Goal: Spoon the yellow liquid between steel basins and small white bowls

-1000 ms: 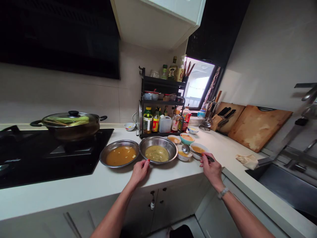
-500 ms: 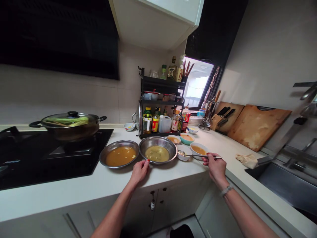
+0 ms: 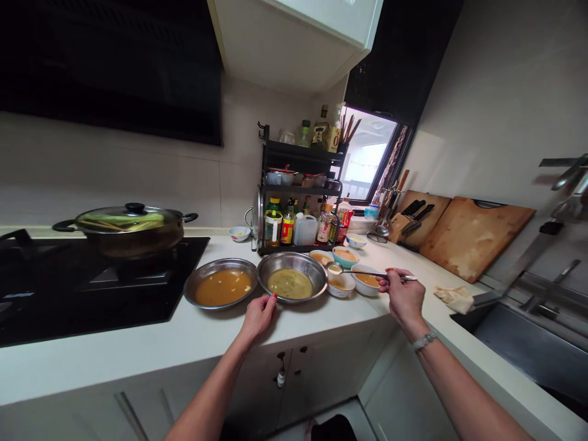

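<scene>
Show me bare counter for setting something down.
Bare: the counter in front of the stove, and between the small bowls and cutting boards. Crowded: in front of the rack, where metal bowls and small bowls stand close together.

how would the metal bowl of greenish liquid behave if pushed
The metal bowl looks rigid, so it probably won't flex. Its greenish liquid would likely slosh if shoved. Wide and low, it seems unlikely to tip.

The white worktop [image 3: 138,349] carries, near its middle, a round steel bowl of orange-brown liquid [image 3: 190,288] and, just right of it, a round steel bowl of yellowish-green liquid [image 3: 291,260]. Small round bowls [image 3: 340,293] cluster farther right, a black three-tier metal rack [image 3: 301,150] stands at the far side, and a crumpled cream cloth [image 3: 454,300] lies right.
</scene>
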The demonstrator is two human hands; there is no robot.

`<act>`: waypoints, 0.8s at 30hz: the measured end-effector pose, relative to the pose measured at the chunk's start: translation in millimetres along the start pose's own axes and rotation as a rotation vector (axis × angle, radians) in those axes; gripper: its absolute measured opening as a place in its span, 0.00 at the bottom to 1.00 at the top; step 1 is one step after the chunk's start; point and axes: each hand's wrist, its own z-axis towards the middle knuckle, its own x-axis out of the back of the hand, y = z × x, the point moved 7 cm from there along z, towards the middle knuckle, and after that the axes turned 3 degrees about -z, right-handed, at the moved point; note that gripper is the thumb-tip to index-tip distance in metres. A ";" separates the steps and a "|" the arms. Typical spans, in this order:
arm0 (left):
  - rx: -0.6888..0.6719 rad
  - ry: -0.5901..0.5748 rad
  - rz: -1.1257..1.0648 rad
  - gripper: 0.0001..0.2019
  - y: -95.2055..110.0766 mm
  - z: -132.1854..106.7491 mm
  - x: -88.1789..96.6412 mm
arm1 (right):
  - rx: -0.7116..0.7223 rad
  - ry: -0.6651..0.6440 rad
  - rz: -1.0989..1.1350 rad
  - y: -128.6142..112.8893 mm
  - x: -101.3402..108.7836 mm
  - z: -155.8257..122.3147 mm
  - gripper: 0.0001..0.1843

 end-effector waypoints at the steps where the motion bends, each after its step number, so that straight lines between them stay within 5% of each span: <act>1: -0.003 0.004 -0.001 0.26 0.2 0.1 0.2 | 0.002 -0.009 0.001 -1.3 -5.2 -1.4 0.18; 7: -0.007 -0.009 -0.022 0.26 2.6 -1.5 -0.8 | 0.043 -0.169 -0.069 -4.5 -42.9 -25.4 0.20; 12: -0.018 0.004 -0.007 0.26 0.5 -1.8 0.4 | 0.258 -0.412 -0.129 -11.7 -61.5 -55.7 0.17; 17: 0.047 -0.024 -0.159 0.26 -4.2 0.3 -3.2 | 0.433 -0.431 -0.193 -17.9 -44.8 -58.5 0.14; 24: 0.328 0.043 -0.677 0.21 -10.2 3.2 -14.2 | 0.317 -0.246 -0.257 -7.2 -3.7 -35.8 0.17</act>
